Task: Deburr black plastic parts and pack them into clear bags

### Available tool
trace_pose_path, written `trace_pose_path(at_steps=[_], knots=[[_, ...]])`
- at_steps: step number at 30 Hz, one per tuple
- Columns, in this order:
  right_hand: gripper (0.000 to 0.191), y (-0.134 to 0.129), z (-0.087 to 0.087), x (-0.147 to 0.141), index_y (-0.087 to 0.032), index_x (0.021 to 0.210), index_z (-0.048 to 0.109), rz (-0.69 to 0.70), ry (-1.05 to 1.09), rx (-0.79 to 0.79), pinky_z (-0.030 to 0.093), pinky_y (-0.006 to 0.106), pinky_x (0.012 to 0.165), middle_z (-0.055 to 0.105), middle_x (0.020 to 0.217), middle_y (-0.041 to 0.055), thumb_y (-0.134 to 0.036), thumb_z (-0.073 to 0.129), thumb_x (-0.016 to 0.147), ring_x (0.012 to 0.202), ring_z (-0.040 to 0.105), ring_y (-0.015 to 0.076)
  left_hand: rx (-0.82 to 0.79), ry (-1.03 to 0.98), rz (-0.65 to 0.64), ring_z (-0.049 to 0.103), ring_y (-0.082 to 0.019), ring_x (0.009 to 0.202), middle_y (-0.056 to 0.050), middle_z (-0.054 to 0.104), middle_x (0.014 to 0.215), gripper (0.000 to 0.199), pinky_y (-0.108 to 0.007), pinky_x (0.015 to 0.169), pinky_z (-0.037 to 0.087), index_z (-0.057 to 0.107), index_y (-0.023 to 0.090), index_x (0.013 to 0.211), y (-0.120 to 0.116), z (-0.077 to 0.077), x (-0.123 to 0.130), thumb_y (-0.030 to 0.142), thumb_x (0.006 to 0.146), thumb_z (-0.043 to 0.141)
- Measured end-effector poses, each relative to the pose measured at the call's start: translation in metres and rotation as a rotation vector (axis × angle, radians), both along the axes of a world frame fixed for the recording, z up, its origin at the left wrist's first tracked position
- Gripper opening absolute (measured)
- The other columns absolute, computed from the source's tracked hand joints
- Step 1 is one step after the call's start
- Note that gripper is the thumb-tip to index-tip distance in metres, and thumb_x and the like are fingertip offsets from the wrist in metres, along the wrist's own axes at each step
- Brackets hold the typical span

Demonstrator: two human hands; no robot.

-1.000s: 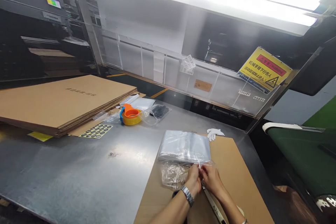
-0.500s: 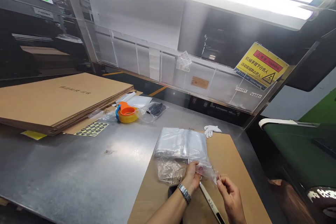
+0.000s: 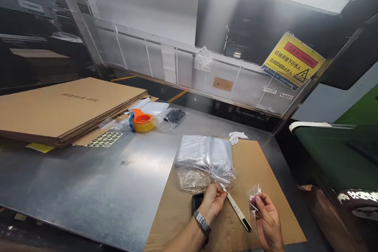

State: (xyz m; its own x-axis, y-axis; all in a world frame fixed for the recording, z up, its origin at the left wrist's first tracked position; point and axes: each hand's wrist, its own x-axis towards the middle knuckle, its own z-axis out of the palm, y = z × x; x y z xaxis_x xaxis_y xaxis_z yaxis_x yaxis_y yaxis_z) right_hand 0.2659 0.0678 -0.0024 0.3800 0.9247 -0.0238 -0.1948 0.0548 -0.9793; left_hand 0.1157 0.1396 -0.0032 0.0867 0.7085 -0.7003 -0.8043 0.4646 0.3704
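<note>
My right hand [image 3: 268, 220] is closed, with thumb and fingers pinching a small crumpled piece of clear plastic film [image 3: 254, 196] above the cardboard sheet [image 3: 260, 165]. My left hand [image 3: 213, 201], with a metal-banded watch [image 3: 202, 221] at the wrist, has its fingertips pressed together. Its fingers are beside the upper end of a slim off-white tool [image 3: 236, 208] marked A26; what they hold, if anything, is hidden. Beyond both hands lies a stack of clear plastic bags [image 3: 203, 151], with crumpled clear film [image 3: 191, 179] along its near edge. Partly under my left wrist is a black object [image 3: 197, 202].
Left on the metal table [image 3: 132, 189] are stacked flat cardboard [image 3: 73, 106], a sticker sheet [image 3: 104, 139] and an orange-and-yellow tape dispenser [image 3: 142, 121]. A white glove [image 3: 237, 137] lies behind the cardboard sheet. A green conveyor belt [image 3: 336, 145] runs at the right.
My right hand has moved away from the bag stack with the small piece of film. My left hand has come off the stack's near edge to the off-white tool's upper end. The view tilts lower.
</note>
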Motion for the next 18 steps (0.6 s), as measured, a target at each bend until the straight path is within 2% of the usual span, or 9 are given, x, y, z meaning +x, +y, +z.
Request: trace_pose_path(at_steps=[3, 5, 9, 12, 15, 18], knots=[[0.029, -0.008, 0.001, -0.008, -0.019, 0.080, 0.057, 0.070, -0.085, -0.023, 0.049, 0.026, 0.065, 0.064, 0.072, 0.0006, -0.042, 0.070, 0.069, 0.066, 0.060, 0.0139, 0.129, 0.065, -0.138, 0.058, -0.011, 0.069, -0.003, 0.062, 0.084, 0.014, -0.026, 0.062, 0.049, 0.059, 0.013, 0.093, -0.021, 0.007, -0.003, 0.024, 0.084, 0.056], [0.026, -0.014, 0.004, -0.019, -0.018, 0.076, 0.059, 0.143, -0.167, -0.033, 0.047, 0.025, 0.064, 0.063, 0.070, 0.0008, -0.041, 0.070, 0.070, 0.066, 0.058, 0.0140, 0.239, 0.112, -0.240, 0.057, -0.011, 0.067, -0.003, 0.063, 0.078, 0.012, -0.021, 0.059, 0.044, 0.062, 0.012, 0.084, -0.039, 0.012, -0.008, 0.021, 0.077, 0.064], [0.025, -0.023, 0.009, -0.043, -0.016, 0.072, 0.061, 0.294, -0.326, -0.052, 0.044, 0.024, 0.063, 0.060, 0.068, 0.0011, -0.040, 0.068, 0.072, 0.066, 0.055, 0.0147, 0.446, 0.241, -0.403, 0.050, -0.010, 0.053, -0.003, 0.059, 0.056, 0.025, -0.020, 0.047, 0.033, 0.064, 0.009, 0.061, -0.066, 0.013, -0.021, 0.029, 0.059, 0.079], [0.027, -0.025, 0.008, -0.054, -0.016, 0.068, 0.060, 0.351, -0.419, -0.072, 0.041, 0.022, 0.057, 0.056, 0.062, -0.0002, -0.041, 0.067, 0.072, 0.059, 0.050, 0.0129, 0.505, 0.367, -0.373, 0.043, -0.009, 0.047, 0.001, 0.053, 0.049, 0.033, -0.020, 0.046, 0.031, 0.060, 0.012, 0.055, -0.074, 0.002, -0.034, 0.040, 0.058, 0.077], [0.030, -0.022, 0.005, -0.057, -0.016, 0.069, 0.055, 0.331, -0.489, -0.076, 0.039, 0.021, 0.052, 0.052, 0.060, -0.0015, -0.044, 0.059, 0.078, 0.056, 0.047, 0.0113, 0.521, 0.504, -0.287, 0.040, -0.008, 0.046, 0.002, 0.050, 0.050, 0.037, -0.020, 0.045, 0.030, 0.056, 0.015, 0.058, -0.077, -0.014, -0.048, 0.048, 0.064, 0.070], [0.028, -0.019, 0.006, -0.062, -0.017, 0.071, 0.052, 0.320, -0.570, -0.049, 0.039, 0.021, 0.052, 0.051, 0.062, -0.0016, -0.042, 0.051, 0.083, 0.057, 0.047, 0.0113, 0.529, 0.627, -0.200, 0.048, -0.013, 0.057, 0.000, 0.054, 0.061, 0.031, -0.022, 0.052, 0.037, 0.058, 0.017, 0.071, -0.083, -0.020, -0.062, 0.047, 0.073, 0.062]])
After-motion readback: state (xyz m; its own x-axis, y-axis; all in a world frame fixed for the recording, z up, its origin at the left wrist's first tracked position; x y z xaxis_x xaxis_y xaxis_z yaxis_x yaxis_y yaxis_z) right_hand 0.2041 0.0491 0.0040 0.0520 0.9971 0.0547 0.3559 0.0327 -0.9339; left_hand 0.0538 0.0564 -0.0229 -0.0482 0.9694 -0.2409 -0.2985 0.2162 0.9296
